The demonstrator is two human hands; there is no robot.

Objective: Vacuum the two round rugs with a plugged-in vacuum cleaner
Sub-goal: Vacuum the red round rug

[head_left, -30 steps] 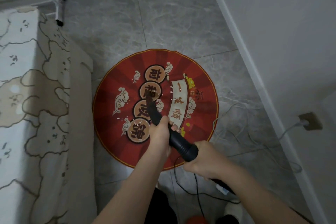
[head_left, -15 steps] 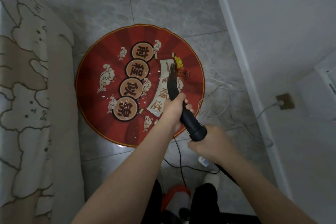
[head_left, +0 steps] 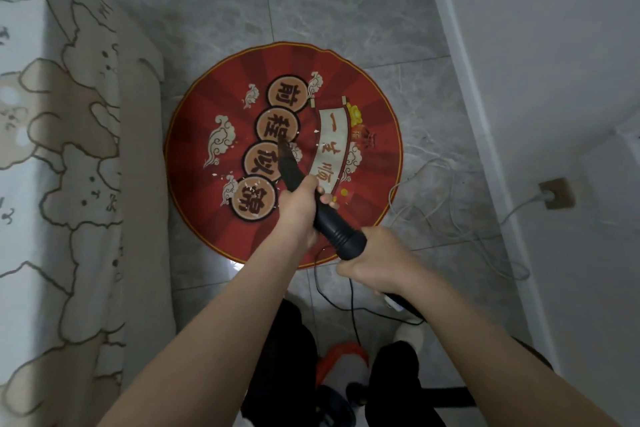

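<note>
A round red rug [head_left: 207, 218] with white clouds, tan character discs and a scroll lies on the grey tile floor. Small white scraps dot its middle. I hold a black vacuum nozzle [head_left: 332, 222] slanted down onto the rug, its narrow tip resting near the second and third discs. My left hand [head_left: 299, 208] grips the nozzle's forward part. My right hand [head_left: 377, 260] grips the rear end, where the hose leaves. Only one rug is in view.
A bed with a patterned cover [head_left: 59, 184] runs along the left. A white wall [head_left: 554, 80] and baseboard run along the right, with a socket [head_left: 557, 198] holding a white plug. Loose cords [head_left: 450, 218] lie right of the rug. The red-and-white vacuum body [head_left: 343, 360] sits between my legs.
The nozzle tip has swung left, from the scroll's top by the yellow ornament to the tan discs in the middle of the rug. Both hands keep their grip.
</note>
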